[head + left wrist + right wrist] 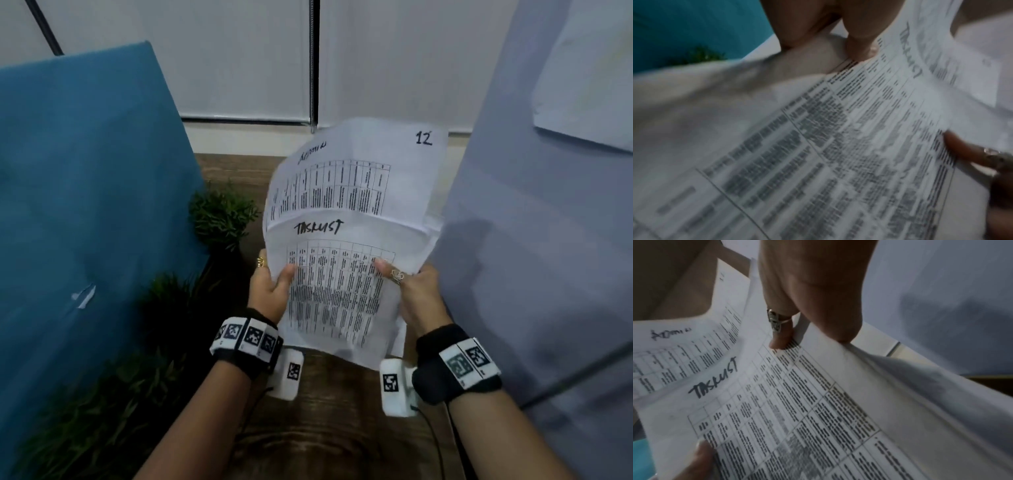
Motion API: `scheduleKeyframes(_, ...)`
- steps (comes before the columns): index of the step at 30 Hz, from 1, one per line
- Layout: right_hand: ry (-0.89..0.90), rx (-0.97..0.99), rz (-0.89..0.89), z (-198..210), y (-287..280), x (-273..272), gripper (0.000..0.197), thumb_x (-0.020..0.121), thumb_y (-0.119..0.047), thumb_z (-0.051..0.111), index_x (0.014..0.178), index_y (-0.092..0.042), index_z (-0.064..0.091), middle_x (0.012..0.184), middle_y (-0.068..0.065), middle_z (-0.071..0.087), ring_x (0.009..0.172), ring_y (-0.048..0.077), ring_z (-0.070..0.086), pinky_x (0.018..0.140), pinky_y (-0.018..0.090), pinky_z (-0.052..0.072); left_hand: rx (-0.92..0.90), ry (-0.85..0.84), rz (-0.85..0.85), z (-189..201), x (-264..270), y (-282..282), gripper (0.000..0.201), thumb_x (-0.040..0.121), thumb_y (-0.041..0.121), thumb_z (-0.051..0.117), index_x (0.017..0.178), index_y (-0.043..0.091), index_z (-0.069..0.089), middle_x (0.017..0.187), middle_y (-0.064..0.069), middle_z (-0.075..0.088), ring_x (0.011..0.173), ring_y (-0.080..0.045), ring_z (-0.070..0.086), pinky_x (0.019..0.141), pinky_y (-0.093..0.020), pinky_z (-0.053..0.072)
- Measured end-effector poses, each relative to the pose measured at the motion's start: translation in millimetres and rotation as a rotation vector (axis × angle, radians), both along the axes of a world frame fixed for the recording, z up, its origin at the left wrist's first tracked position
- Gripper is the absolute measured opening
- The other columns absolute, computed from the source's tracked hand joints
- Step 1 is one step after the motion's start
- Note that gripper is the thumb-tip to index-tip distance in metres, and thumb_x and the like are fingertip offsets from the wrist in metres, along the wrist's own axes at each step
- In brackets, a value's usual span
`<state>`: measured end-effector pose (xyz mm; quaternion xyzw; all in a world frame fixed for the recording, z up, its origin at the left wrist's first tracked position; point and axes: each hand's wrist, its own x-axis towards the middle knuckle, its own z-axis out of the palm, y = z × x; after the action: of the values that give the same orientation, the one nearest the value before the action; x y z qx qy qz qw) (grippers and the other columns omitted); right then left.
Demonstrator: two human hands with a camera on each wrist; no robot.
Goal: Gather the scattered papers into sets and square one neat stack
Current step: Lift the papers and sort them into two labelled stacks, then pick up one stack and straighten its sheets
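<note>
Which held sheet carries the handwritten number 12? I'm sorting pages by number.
The rear sheet, standing higher behind the front sheet headed TASKLIST. Its top right corner shows 12; the front one shows no number. Left hand and right hand pinch both.

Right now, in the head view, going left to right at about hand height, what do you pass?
Blue panel → green plant → left hand, its grip on the papers' left edge → papers → right hand gripping their right edge → grey panel.
</note>
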<state>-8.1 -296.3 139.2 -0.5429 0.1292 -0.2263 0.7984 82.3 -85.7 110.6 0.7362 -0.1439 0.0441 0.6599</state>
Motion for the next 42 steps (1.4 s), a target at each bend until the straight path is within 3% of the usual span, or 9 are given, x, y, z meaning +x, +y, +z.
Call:
scheduleKeyframes(3, 0.035, -0.084, 0.082, -2.5, -1.3, -10.3, 0.058, 0.07, 0.006, 0.073, 0.123, 0.001, 0.053, 0.115, 0.015, 0.067, 0.107, 0.025, 0.066, 0.085, 0.041, 0.057, -0.017, -0.009, 0.013, -5.7, -5.8, 0.7, 0.035, 0.081, 0.011, 0.064, 0.101, 0.034, 0.046, 0.093, 0.013, 0.061, 0.083, 0.009, 0.063, 0.075, -0.009, 0.054)
scheduleKeyframes(8, 0.256, -0.375, 0.165, -40.9, 8.2, -19.5, 0.058, 0.067, 0.006, 0.079, 0.12, -0.007, 0.058, 0.112, 0.005, 0.067, 0.106, 0.017, 0.065, 0.083, 0.019, 0.055, -0.011, 0.054, -0.06, -25.1, -21.0, 6.2, 0.083, 0.056, 0.046, 0.08, 0.119, 0.002, 0.049, 0.111, -0.014, 0.066, 0.103, -0.018, 0.066, 0.085, -0.037, 0.058)
scheduleKeyframes(11, 0.271, -0.351, 0.048, -34.2, 11.6, -13.1, 0.051, 0.068, 0.012, 0.074, 0.114, -0.004, 0.058, 0.104, 0.004, 0.065, 0.087, 0.006, 0.065, 0.065, 0.007, 0.052, -0.063, 0.077, -0.029, -16.3, -17.7, -0.6, 0.088, 0.052, 0.024, 0.085, 0.123, 0.004, 0.038, 0.111, -0.006, 0.063, 0.103, -0.013, 0.063, 0.082, -0.025, 0.058)
scheduleKeyframes(17, 0.237, -0.259, 0.038, -26.0, -3.1, -13.8, 0.045, 0.069, 0.005, 0.076, 0.111, -0.002, 0.062, 0.112, 0.015, 0.068, 0.096, 0.017, 0.067, 0.085, 0.032, 0.058, -0.062, 0.135, -0.046, -22.1, -4.2, 9.2, 0.069, 0.052, 0.015, 0.088, 0.111, 0.002, 0.055, 0.103, -0.011, 0.069, 0.096, -0.016, 0.068, 0.083, -0.037, 0.059)
scheduleKeyframes(21, 0.22, -0.363, -0.033, -17.4, 4.8, -10.2, 0.039, 0.073, 0.003, 0.074, 0.104, -0.014, 0.057, 0.101, -0.002, 0.065, 0.101, 0.016, 0.063, 0.079, 0.02, 0.056, -0.045, 0.096, -0.101, -21.2, -4.7, 6.9, 0.037, 0.064, 0.0, 0.078, 0.099, 0.002, 0.065, 0.088, 0.003, 0.069, 0.08, 0.001, 0.07, 0.072, -0.02, 0.057)
scheduleKeyframes(28, -0.027, -0.752, -0.412, 13.4, 28.0, -4.4, 0.099, 0.072, 0.0, 0.075, 0.147, -0.009, 0.011, 0.144, 0.002, 0.025, 0.133, 0.012, 0.03, 0.104, 0.002, 0.027, -0.095, 0.102, -0.177, -18.7, -6.1, 4.3, 0.031, 0.068, -0.007, 0.073, 0.093, 0.011, 0.066, 0.085, 0.007, 0.07, 0.079, 0.002, 0.07, 0.066, -0.014, 0.057)
scheduleKeyframes(34, -0.319, -1.481, -0.744, 60.2, 54.7, 6.1, 0.103, 0.084, -0.02, 0.059, 0.146, -0.023, -0.022, 0.156, 0.007, -0.004, 0.144, 0.017, -0.01, 0.119, 0.041, 0.006, -0.128, 0.143, -0.214, -17.1, -4.1, 5.6, 0.031, 0.07, -0.008, 0.071, 0.086, 0.019, 0.067, 0.074, 0.017, 0.075, 0.078, -0.001, 0.07, 0.066, -0.016, 0.057)
scheduleKeyframes(36, -0.41, -1.704, -0.74, 70.2, 67.7, 8.8, 0.092, 0.086, -0.028, 0.055, 0.149, -0.025, -0.013, 0.159, -0.002, -0.012, 0.145, 0.019, -0.013, 0.118, 0.047, 0.004, -0.134, 0.143, -0.231, -15.0, -4.8, 4.0, 0.031, 0.071, -0.011, 0.068, 0.086, 0.016, 0.066, 0.073, 0.017, 0.075, 0.075, 0.0, 0.07, 0.065, -0.014, 0.055)
scheduleKeyframes(42, -0.209, -1.86, -0.292, 79.6, 63.1, 11.0, 0.046, 0.083, -0.04, 0.057, 0.124, -0.017, 0.055, 0.114, 0.002, 0.065, 0.113, 0.023, 0.057, 0.11, 0.059, 0.022, -0.142, 0.146, -0.261, -13.9, -8.4, 5.1, 0.037, 0.07, -0.017, 0.064, 0.086, 0.016, 0.064, 0.072, 0.021, 0.075, 0.074, 0.004, 0.069, 0.064, -0.01, 0.054)
